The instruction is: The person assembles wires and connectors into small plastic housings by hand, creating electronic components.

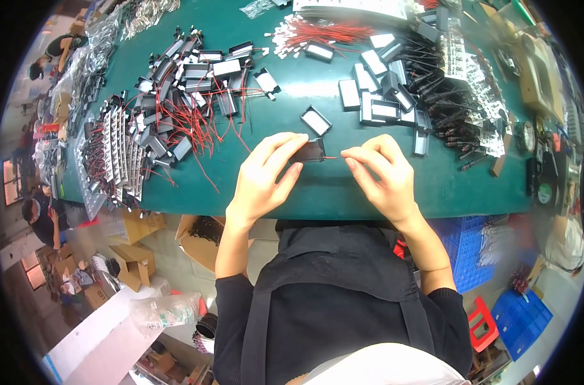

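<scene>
Fingers of the left hand (261, 176) are clamped on the left end of a small dark case (311, 151), the index finger along its upper side and the thumb below, so from my remote seat I see mainly the case's right part. Across from it, the right hand (389, 176) has thumb and index fingertips pinched together on a thin lead (331, 158), reddish near the case, which comes out of the case's right end and bridges the short gap between the hands. I read the case as sitting over the near part of the green table (298, 199), though I cannot tell whether its underside touches the surface. Just beyond it I have an open case (315, 121) with a pale inside, lying tilted and apart from the others. On my left, a heap of similar cases (227, 68) lies mixed with tangled red wires (199, 131), and pale strips (115, 151) run beside it. Toward the far edge I make out a bundle of red leads (333, 31) with white ends. On my right, more cases (367, 77) are grouped next to a row of black cables (442, 112), with white strips (455, 54) lying near them. Below the near edge I see a dark apron (343, 263) and a blue crate (465, 256).
</scene>
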Tool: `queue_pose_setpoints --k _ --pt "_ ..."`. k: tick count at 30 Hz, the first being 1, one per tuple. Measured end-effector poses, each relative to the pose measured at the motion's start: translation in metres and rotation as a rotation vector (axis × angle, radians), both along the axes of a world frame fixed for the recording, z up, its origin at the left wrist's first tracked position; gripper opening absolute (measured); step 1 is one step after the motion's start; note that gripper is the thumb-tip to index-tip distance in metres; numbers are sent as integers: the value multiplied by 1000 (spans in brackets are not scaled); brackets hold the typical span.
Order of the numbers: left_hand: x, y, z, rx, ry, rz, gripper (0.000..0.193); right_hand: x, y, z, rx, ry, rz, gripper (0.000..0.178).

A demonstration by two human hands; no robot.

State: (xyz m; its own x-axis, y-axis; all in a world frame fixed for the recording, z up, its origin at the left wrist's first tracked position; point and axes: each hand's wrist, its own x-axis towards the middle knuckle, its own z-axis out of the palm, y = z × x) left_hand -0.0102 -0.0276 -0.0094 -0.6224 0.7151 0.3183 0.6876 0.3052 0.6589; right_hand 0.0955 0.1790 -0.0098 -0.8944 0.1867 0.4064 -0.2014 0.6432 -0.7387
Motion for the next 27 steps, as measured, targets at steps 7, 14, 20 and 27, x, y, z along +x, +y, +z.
queue_pose_setpoints --k 7,14,20,27 --pt "1 0 1 11 66 -1 44 -2 0 0 24 36 24 13" --pt "0 1 4 -10 93 -35 45 -3 1 -7 23 23 1 15" --pt "2 8 6 -26 140 -70 44 -2 0 -2 131 11 46 17" --pt "4 10 3 -5 40 -127 43 1 0 -4 -92 -173 198 47"
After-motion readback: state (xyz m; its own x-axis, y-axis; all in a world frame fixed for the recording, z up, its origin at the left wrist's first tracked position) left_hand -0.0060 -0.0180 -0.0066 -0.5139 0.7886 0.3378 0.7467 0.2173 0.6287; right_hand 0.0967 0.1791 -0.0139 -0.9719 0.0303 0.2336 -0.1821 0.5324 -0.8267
